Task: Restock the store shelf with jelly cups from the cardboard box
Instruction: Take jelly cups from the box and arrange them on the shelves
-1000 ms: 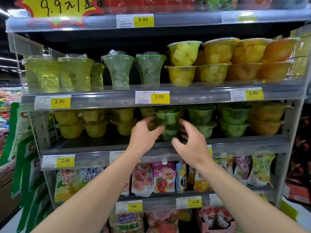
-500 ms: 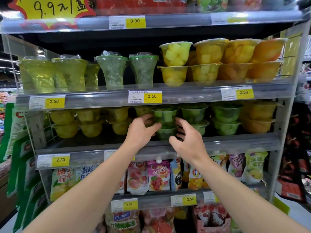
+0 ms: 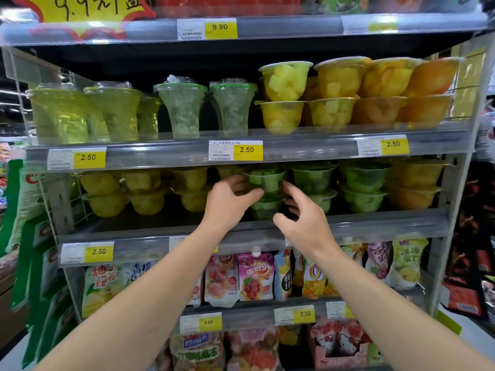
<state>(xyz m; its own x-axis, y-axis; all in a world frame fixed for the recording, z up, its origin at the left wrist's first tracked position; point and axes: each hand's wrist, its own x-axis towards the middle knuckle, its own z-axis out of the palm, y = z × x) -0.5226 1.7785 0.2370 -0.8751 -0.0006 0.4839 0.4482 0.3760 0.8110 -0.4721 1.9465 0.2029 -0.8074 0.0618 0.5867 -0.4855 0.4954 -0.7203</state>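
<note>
Two green jelly cups stand stacked on the middle shelf (image 3: pixel 375 223), the upper cup (image 3: pixel 263 180) on the lower cup (image 3: pixel 261 211). My left hand (image 3: pixel 227 207) grips the upper cup from the left, fingers behind it and thumb across the front where the two cups meet. My right hand (image 3: pixel 305 226) is at the stack's right side with spread, relaxed fingers. Its index finger reaches the upper cup and its thumb is in front of the lower one. The cardboard box is not in view.
More green cups (image 3: pixel 312 180) and orange cups (image 3: pixel 415 183) fill the shelf to the right, yellow-green cups (image 3: pixel 144 191) to the left. Tall cups (image 3: pixel 182 108) and yellow fruit cups (image 3: pixel 284 81) stand on the shelf above, jelly pouches (image 3: pixel 254 277) below.
Both hands have moved in on the green stack. My left thumb now lies across its front, and my right hand has come closer to its right side.
</note>
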